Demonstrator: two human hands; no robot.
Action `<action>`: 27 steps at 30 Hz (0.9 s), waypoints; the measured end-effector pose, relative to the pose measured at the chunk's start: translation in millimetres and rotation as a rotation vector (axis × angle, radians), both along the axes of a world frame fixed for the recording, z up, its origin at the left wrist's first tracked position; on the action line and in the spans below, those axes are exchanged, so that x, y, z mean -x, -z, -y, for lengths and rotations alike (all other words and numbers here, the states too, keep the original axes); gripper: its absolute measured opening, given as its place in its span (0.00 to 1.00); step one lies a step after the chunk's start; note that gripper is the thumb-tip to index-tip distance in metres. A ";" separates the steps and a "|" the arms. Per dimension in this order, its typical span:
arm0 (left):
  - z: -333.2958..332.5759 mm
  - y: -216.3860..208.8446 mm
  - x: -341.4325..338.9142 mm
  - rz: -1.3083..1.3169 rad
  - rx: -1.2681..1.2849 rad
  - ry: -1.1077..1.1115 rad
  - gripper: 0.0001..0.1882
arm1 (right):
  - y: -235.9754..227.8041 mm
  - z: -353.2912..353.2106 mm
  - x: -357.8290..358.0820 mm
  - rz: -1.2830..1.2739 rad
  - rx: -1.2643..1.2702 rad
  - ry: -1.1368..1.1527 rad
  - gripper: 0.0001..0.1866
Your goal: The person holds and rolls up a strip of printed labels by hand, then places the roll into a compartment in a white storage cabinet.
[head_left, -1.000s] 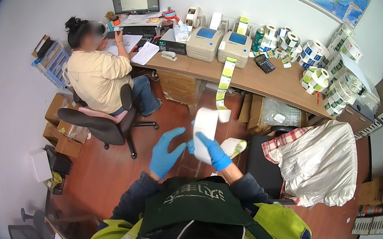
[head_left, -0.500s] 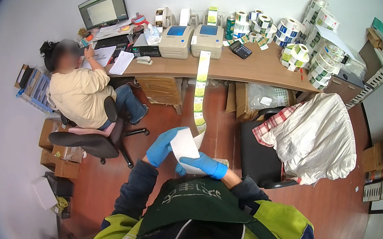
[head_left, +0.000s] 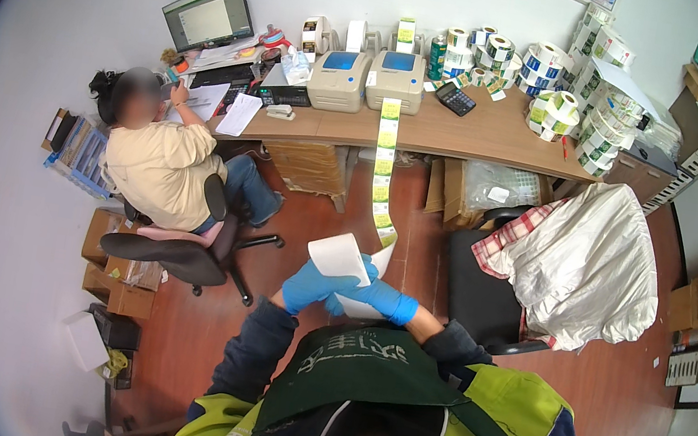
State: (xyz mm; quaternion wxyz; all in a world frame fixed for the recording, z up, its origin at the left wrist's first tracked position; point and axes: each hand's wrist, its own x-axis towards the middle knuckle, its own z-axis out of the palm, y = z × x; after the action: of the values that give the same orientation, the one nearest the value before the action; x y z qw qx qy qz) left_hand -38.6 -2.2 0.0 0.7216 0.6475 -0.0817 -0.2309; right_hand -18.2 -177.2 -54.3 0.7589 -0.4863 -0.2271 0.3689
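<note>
A long strip of green and yellow labels (head_left: pixel 383 169) hangs from the front of the right-hand label printer (head_left: pixel 394 86) and curves down to my hands. Its white backing side (head_left: pixel 340 256) faces up where it loops over my fingers. My left hand (head_left: pixel 312 289), in a blue glove, is closed around the lower left part of the strip. From the right, my right hand (head_left: pixel 385 298), gloved in blue too, grips the strip close beside the left. More white strip shows under the hands. Some fingers are hidden behind it.
A co-worker (head_left: pixel 159 161) sits at the desk (head_left: pixel 327 129) on the left, by a monitor (head_left: pixel 208 16). A second printer (head_left: pixel 338 81), a calculator (head_left: pixel 455 99) and stacked label rolls (head_left: pixel 606 122) stand on the desk. To the right is a black chair (head_left: pixel 484 285) draped with white cloth (head_left: pixel 594 266).
My hands have come closer together, the left moving down and right toward the other. The white strip has shifted and now curls over them. The view has turned slightly left.
</note>
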 end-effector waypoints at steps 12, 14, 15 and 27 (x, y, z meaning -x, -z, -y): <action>2.3 -14.4 -8.6 0.239 0.117 -0.415 0.14 | 11.7 39.7 -1.3 0.367 0.586 0.725 0.12; 5.6 -17.0 -6.4 0.221 0.140 -0.430 0.14 | 18.3 54.6 2.5 0.173 0.411 0.581 0.18; 8.4 -16.3 -4.8 0.213 0.139 -0.416 0.14 | 21.3 55.1 3.8 -0.063 0.291 0.404 0.21; 35.3 5.2 38.7 0.298 -0.165 -0.136 0.13 | 29.5 19.7 -53.0 -0.548 -0.176 -0.026 0.21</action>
State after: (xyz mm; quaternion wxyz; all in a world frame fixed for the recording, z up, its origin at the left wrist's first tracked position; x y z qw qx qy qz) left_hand -77.3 -37.5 -5.2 0.6599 0.7356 -0.1244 -0.0891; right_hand 34.7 -196.9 -83.9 0.8264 -0.2975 -0.0510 0.4753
